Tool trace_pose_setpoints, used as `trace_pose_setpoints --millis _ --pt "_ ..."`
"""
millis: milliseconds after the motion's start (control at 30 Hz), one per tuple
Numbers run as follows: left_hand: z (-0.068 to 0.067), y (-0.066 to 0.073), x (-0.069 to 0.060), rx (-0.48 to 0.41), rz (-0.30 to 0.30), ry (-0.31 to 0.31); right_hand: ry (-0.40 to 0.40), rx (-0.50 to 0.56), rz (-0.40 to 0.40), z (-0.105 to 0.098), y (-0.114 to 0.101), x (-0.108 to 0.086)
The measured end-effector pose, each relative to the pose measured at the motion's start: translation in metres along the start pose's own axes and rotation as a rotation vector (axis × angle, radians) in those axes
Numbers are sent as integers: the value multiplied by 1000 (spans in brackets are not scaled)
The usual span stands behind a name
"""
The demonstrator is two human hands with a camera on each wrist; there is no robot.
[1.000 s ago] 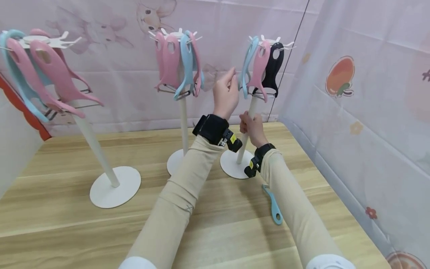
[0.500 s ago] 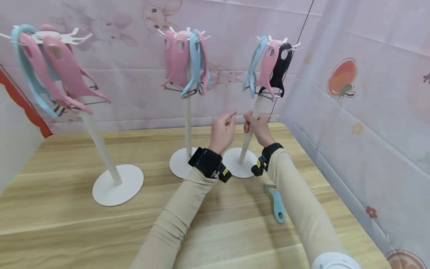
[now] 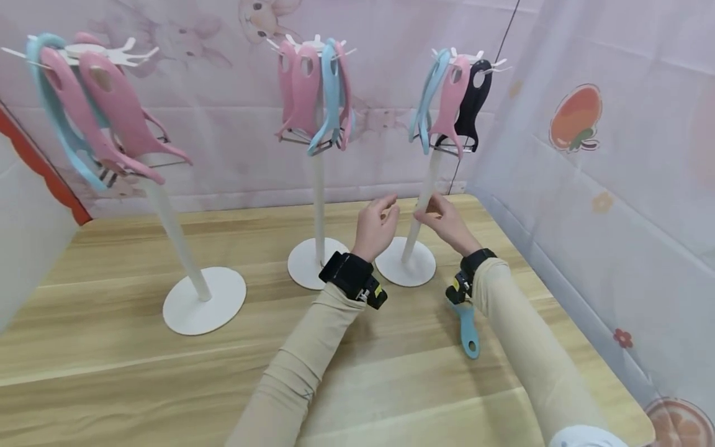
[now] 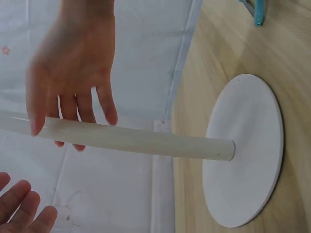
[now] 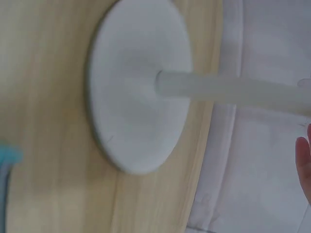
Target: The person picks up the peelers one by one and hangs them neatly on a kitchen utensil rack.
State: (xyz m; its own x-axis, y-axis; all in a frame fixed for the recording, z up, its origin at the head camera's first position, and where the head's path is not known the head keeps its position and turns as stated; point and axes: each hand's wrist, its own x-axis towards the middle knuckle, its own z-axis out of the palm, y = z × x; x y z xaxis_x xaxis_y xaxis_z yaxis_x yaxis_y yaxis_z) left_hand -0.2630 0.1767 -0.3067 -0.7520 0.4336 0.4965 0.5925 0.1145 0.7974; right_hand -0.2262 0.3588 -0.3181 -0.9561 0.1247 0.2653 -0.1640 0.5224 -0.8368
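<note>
In the head view my right hand [image 3: 445, 222] is beside the white pole [image 3: 426, 191] of the right-hand stand, its fingers loose around it. The left wrist view shows this right hand [image 4: 77, 68] with fingers extended behind the pole and the thumb in front. To the left of that pole, my left hand [image 3: 377, 230] hovers with relaxed fingers, holding nothing. A blue peeler [image 3: 432, 96], a pink peeler [image 3: 452, 99] and a black peeler [image 3: 473, 105] hang from this stand's hooks. Another blue peeler [image 3: 469, 332] lies on the table, partly hidden by my right wrist camera.
A middle stand [image 3: 318, 205] and a left stand [image 3: 179, 239] carry pink and blue peelers on their hooks. All stand on round white bases on the wooden table [image 3: 128, 385]. A patterned curtain [image 3: 558, 205] hangs behind and along the right.
My left hand has come down from beside the hanging peelers to pole height. The right hand has loosened its grip on the pole, its wrist moving right over the lying peeler.
</note>
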Motion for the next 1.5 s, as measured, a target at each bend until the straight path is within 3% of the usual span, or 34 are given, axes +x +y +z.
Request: trace_pose_setpoints --millis 100,367,533,667,833,933,1033,1200,1333,1500 --pt "4 -3 1 -10 -2 -5 -35 -122 -50 -10 7 -16" --pt "19 -9 4 -47 -48 -62 -199 -549 -322 -34 27 -80" --pt "27 -9 10 -49 -18 -92 -332 -788 -493 -35 36 -115" --pt "35 -10 16 -55 6 -103 -427 -905 -644 -30 43 -133" --pt "48 -10 23 -33 -2 -125 -532 -1082 -747 -20 47 -147" --pt "56 -8 26 -15 -3 -140 -554 -1171 -830 -16 51 -148" --pt "63 -7 30 -19 21 -132 -514 -1190 -911 -14 53 -147" --pt "72 -8 36 -10 46 -96 -402 -1127 -928 -13 55 -142" --pt "77 -11 38 10 51 -82 -294 -937 -862 -18 52 -135" --pt "81 -11 38 33 67 -87 -73 -684 -772 -40 26 -123"
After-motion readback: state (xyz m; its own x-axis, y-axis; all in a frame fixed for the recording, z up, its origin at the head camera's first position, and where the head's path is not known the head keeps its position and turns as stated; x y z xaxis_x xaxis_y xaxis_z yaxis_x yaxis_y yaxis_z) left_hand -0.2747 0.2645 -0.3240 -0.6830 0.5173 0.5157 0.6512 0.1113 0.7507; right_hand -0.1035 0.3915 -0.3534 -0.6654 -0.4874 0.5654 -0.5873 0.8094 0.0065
